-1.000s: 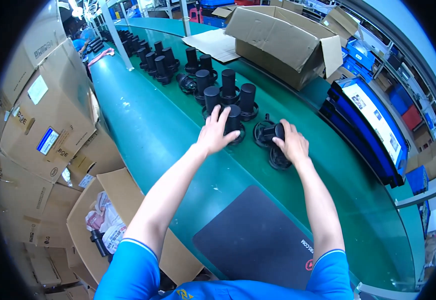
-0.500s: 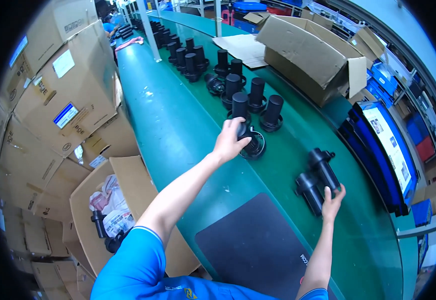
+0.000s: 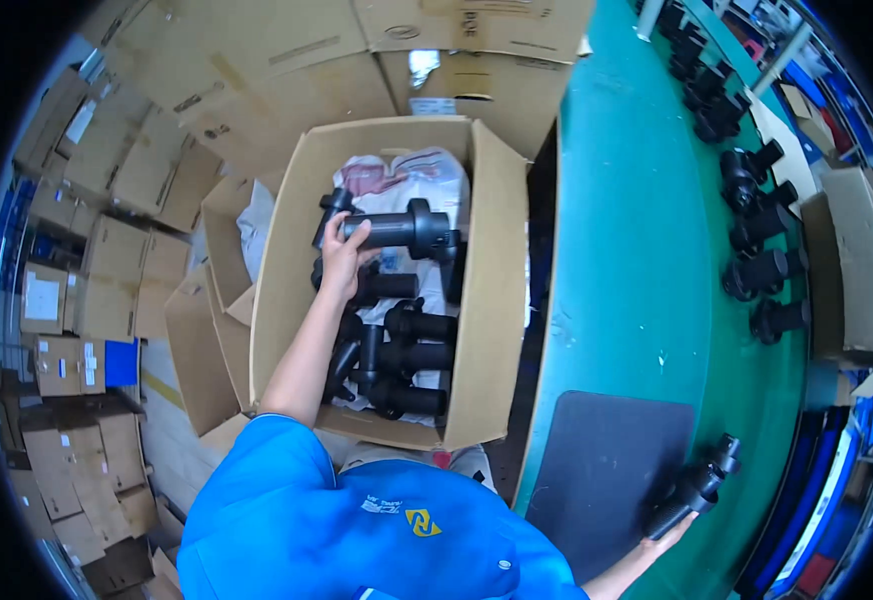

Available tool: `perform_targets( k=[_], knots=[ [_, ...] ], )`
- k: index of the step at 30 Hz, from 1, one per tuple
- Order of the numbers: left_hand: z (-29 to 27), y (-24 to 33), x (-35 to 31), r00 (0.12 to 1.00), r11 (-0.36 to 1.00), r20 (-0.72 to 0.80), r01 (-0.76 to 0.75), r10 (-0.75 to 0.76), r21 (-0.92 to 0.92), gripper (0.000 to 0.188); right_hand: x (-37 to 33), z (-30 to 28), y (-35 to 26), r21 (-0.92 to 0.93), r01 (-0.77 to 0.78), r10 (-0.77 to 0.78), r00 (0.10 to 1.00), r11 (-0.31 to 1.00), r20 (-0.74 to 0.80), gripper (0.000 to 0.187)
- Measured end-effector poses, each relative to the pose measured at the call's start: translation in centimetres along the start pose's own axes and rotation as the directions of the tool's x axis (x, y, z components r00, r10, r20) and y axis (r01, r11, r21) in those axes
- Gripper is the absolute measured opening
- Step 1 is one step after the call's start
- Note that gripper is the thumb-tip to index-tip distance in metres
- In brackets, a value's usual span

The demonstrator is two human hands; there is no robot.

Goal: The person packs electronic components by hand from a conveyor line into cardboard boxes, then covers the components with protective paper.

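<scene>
My left hand [image 3: 342, 258] reaches into an open cardboard box [image 3: 297, 180] and is closed on the tube end of a black flanged cylinder [image 3: 387, 230]. That cylinder lies level above several similar black parts [image 3: 419, 357] and a white-and-pink plastic bag [image 3: 437, 172]. At the lower right, my right hand [image 3: 669, 538] is closed around the lower end of another black flanged cylinder [image 3: 695, 492]. This one tilts, its narrower end pointing away from me, over the green bench beside a dark mat [image 3: 607, 450]. Some of the right hand's fingers are hidden under it.
Several black flanged cylinders [image 3: 755, 272] line the far right of the green bench [image 3: 617, 250]. An open cardboard box [image 3: 847, 265] stands behind them, and a screen [image 3: 807, 520] is at the right edge. Stacked cartons [image 3: 277, 80] rise beyond and left of the near box.
The view has turned left toward the near box. My left hand has moved from the bench into that box with a black flanged cylinder. My right hand stays at the bench, grasping a cylinder.
</scene>
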State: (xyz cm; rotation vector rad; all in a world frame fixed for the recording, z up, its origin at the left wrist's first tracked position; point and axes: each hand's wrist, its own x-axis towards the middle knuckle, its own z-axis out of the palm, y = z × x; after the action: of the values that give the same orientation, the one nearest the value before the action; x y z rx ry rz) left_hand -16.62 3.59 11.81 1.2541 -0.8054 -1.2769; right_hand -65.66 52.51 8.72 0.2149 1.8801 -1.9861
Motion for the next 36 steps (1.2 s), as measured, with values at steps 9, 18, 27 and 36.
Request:
perform_targets(
  k=[9,18,27,36],
  knots=[
    [-6.8,-10.0,3.0,0.947,0.933,0.103,0.275,-0.305,0.233,0.062,-9.7,17.5,0.8,-0.069,-0.034,0.060,0.899,0.997,0.433,0.048],
    [-8.9,-11.6,3.1,0.937,0.352,0.291,-0.342,0.191,0.871,0.054,-16.3,31.8,5.0,-0.362,0.154,0.114,0.777,0.919,0.619,0.044],
    [-17.9,-7.1,-1.4,0.985,0.667,0.062,-0.156,0.162,0.729,0.027,-27.4,52.7,17.0,-0.344,0.114,0.216,0.586,0.932,0.781,0.057],
    [-16.0,-9.3,5.8,0.998,0.749,0.054,-0.061,0.033,0.660,0.047,-29.7,59.1,32.5,-0.494,0.541,0.027,0.655,0.681,0.755,0.038]
  ],
)
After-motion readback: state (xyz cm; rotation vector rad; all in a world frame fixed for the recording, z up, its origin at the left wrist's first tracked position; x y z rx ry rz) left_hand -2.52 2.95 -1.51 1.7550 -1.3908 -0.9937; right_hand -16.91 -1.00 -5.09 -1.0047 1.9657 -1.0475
